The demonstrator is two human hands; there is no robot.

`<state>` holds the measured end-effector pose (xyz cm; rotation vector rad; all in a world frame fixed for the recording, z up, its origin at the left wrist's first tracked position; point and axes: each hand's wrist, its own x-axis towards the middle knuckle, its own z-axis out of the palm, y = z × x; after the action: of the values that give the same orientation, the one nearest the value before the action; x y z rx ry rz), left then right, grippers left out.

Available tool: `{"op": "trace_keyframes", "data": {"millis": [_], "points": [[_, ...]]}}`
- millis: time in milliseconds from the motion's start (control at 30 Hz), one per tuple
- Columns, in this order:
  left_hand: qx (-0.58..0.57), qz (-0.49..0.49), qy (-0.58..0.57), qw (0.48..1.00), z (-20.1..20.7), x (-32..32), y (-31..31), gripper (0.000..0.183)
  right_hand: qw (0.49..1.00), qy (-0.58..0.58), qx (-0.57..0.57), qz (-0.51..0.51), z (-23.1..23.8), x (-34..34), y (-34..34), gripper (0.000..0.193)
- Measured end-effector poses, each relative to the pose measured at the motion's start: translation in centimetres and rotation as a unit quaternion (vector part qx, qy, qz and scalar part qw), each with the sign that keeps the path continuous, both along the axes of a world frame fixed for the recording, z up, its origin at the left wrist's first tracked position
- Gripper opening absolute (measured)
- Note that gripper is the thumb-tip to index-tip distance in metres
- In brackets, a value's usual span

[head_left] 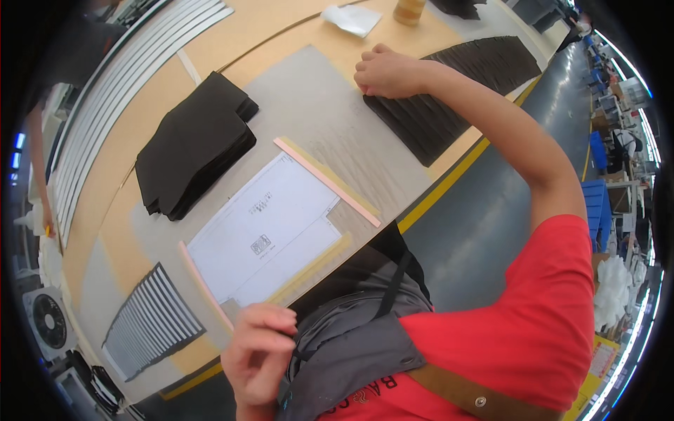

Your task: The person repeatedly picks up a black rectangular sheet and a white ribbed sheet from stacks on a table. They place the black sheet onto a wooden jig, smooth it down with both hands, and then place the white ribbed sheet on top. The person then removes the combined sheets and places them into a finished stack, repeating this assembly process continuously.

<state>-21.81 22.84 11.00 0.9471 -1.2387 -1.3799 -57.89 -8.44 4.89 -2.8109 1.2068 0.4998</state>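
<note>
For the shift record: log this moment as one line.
left hand: fingers curled at table edge, by white template sheet | right hand: pressing fanned black pieces | black stack: untouched

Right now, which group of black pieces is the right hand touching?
The right hand rests on the fanned row of black pieces along the table's far edge, not the thick black stack lying apart, untouched.

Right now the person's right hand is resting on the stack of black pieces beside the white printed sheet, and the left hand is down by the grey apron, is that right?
Not quite. The right hand rests on the fanned row of black pieces at the table's far edge, not on the stack of black pieces beside the white printed sheet. The left hand is down by the grey apron, as the head view shows.
</note>
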Motion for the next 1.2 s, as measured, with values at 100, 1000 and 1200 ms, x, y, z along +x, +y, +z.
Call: {"op": "trace_keyframes", "data": {"millis": [100, 1000, 1200], "points": [[0.072, 0.017, -0.050, 0.996, -0.8, 0.0, -0.2, 0.024, 0.998, 0.004, -0.022, 0.051, -0.5, -0.8, 0.1, 0.012], [0.223, 0.149, 0.012, 0.963, -10.2, -0.4, -11.3, 0.034, 0.854, -0.517, 0.038, -0.041, 1.5, 6.3, 10.4, 0.037], [0.263, 0.156, 0.000, 0.952, -10.4, 0.3, -11.5, 0.033, 0.814, -0.524, 0.110, -0.226, -2.2, 3.2, 17.6, 0.029]]}}
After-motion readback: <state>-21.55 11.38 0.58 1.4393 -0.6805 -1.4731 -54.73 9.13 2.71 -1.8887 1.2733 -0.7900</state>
